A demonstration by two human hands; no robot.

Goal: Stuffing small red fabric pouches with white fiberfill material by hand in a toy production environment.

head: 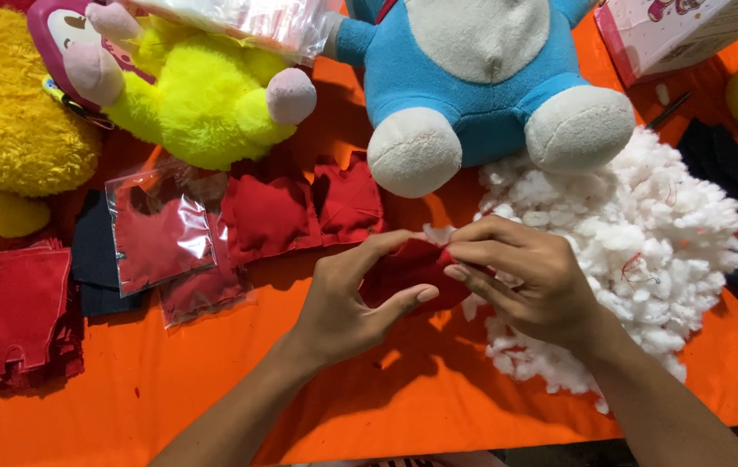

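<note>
Your two forearms come up from the bottom edge and meet over the orange worktop (pixel 386 406). Your left hand (pixel 347 298) lies palm-inward, thumb stretched up and over, index finger extended beneath, so its fingers are clamped on the left side of a small red fabric pouch (pixel 403 270). Your right hand (pixel 529 277) arches over from the right, knuckles up, with its fingers (pixel 472 255) pinched together on the pouch's upper right edge, where a tuft of white stuffing (pixel 438 233) pokes out.

Most of the pouch is covered by your hands; only its red middle shows between your left thumb and index finger, and you cannot tell its full outline or whether its seam is open. It sits just above the worktop, between both sets of fingers, touching the near edge of the pile of white fibre stuffing (pixel 645 242), which your right wrist partly overlaps.

To the left lie a stack of flat red fabric pieces (pixel 14 316), dark navy pieces (pixel 96 251), and a clear plastic bag (pixel 161 233) with red fabric inside. Just beyond your hands are two stuffed red pouches (pixel 300 207). Farther back stand a blue and white plush toy (pixel 481 86), head cut off by the frame, a neon-yellow plush with pink paws (pixel 196 95), and a shaggy yellow plush (pixel 6 112) at the far left. A pink box (pixel 671 30) is cropped at the top right, with more dark fabric (pixel 732 164) near the right edge.
</note>
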